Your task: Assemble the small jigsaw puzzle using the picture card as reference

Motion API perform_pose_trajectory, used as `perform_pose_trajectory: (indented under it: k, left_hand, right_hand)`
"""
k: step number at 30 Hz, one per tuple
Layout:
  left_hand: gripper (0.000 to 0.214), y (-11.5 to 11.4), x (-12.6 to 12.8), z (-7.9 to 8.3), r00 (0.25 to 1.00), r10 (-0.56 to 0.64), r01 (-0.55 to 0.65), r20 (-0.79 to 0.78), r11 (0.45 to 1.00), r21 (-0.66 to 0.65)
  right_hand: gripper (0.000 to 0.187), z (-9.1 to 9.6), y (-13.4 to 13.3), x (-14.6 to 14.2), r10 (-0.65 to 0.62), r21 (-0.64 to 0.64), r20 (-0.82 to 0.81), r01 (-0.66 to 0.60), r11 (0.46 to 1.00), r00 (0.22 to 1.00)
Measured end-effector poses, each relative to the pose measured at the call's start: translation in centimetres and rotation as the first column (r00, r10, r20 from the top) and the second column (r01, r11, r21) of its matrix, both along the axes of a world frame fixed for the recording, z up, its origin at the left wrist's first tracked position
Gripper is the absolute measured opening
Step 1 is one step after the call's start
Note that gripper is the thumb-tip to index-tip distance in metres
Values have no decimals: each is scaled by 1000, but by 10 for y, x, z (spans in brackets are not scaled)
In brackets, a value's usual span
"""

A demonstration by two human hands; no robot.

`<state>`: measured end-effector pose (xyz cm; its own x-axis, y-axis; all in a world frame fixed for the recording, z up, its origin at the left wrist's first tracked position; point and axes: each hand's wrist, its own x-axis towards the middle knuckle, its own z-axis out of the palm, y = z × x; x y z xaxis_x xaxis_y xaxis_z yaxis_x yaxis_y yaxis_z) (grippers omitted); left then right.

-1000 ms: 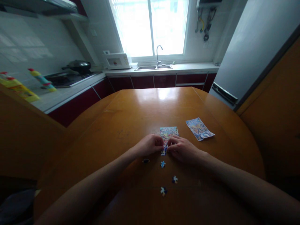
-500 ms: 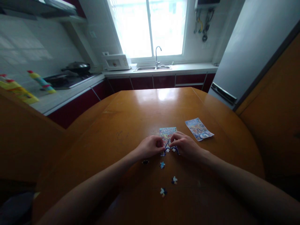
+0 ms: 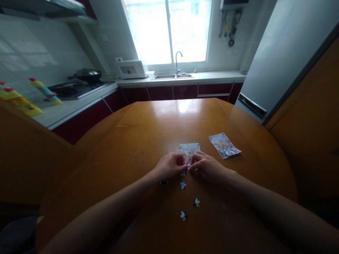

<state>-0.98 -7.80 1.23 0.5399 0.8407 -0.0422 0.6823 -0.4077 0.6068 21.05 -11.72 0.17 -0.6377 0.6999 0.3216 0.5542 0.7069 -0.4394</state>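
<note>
A partly assembled jigsaw puzzle (image 3: 189, 148) with a colourful picture lies on the wooden table (image 3: 159, 123). At its lower left edge is my left hand (image 3: 171, 164), fingers curled and fingertips pressed to the puzzle. My right hand (image 3: 208, 165) covers the lower right part, thumb and forefinger pinched on a puzzle piece at the bottom edge, mostly hidden. The fingertips of both hands nearly meet. Closer to me lie loose pieces: a light blue piece (image 3: 183, 185), a white and dark piece (image 3: 196, 202) and another white and dark piece (image 3: 184, 216).
A dark puzzle piece (image 3: 164, 182) lies beneath my left wrist. Right of the puzzle rests a creased picture sheet (image 3: 225, 145). Beyond the table are a sink (image 3: 172, 76), a microwave (image 3: 131, 69), a wok (image 3: 87, 75) on the stove and a fridge (image 3: 270, 60).
My right hand has moved slightly left, bringing its fingertips closer to my left hand, over the pieces at the puzzle's bottom edge. My left hand has barely moved.
</note>
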Motion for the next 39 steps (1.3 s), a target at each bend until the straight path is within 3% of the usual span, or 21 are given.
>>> perform_pose_trajectory:
  k: [6,11,14,21,29,39]
  left_hand:
    - [29,1,1,1,1000,15,-14,21,999,-36]
    - [43,9,0,-8,959,159,-176,234,983,53]
    - [44,13,1,-14,919,215,-250,332,966,66]
    - [42,16,4,-20,893,218,-265,395,962,69]
    - [41,13,6,-19,897,210,-257,389,964,71]
    - [41,14,5,-21,903,212,-258,373,963,77]
  right_hand:
    - [25,1,2,0,-16,37,-93,20,999,996]
    - [30,6,6,5,-219,70,-326,254,965,920]
    - [22,7,5,6,-258,71,-347,299,952,902]
    - [16,3,-13,-12,-102,76,-222,122,990,970]
    - [21,3,-33,-31,135,106,117,-148,983,984]
    - [11,8,-34,-33,150,40,218,-162,986,964]
